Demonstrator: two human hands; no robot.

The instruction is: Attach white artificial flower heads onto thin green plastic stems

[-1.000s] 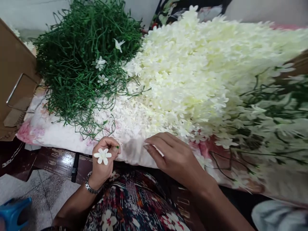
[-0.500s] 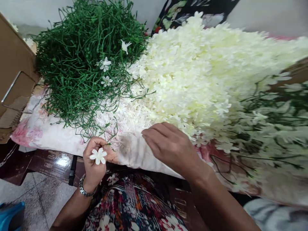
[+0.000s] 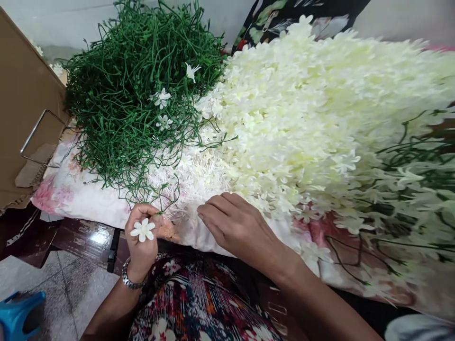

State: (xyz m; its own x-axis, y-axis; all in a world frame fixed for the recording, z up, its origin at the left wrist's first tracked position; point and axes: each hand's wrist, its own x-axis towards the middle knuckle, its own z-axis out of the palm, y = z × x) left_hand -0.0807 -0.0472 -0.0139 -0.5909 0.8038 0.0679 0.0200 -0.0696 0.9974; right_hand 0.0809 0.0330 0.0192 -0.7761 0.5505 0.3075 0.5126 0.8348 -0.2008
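Note:
My left hand (image 3: 141,246) is closed around a green plastic stem, its tip (image 3: 159,214) poking out past the thumb and finger. A white artificial flower (image 3: 142,230) with open petals shows in front of the curled fingers of that hand. My right hand (image 3: 231,222) is a short way to the right, thumb and fingers pressed together above the cloth; whatever is between them is hidden. Beyond my hands lie a heap of green plastic stems (image 3: 142,76), thin white flower pieces (image 3: 188,177) and a large heap of cream-white flower petals (image 3: 295,109).
A cardboard box (image 3: 28,104) with a bent metal wire handle (image 3: 33,130) stands at the left. Flowers on stems (image 3: 401,203) pile up at the right. Floral cloth (image 3: 88,201) covers the work surface. A blue plastic stool (image 3: 21,315) is on the tiled floor.
My right hand has moved left and slightly nearer to me, closer to my left hand. The flower in my left hand has shifted slightly. The whole view has shifted a little.

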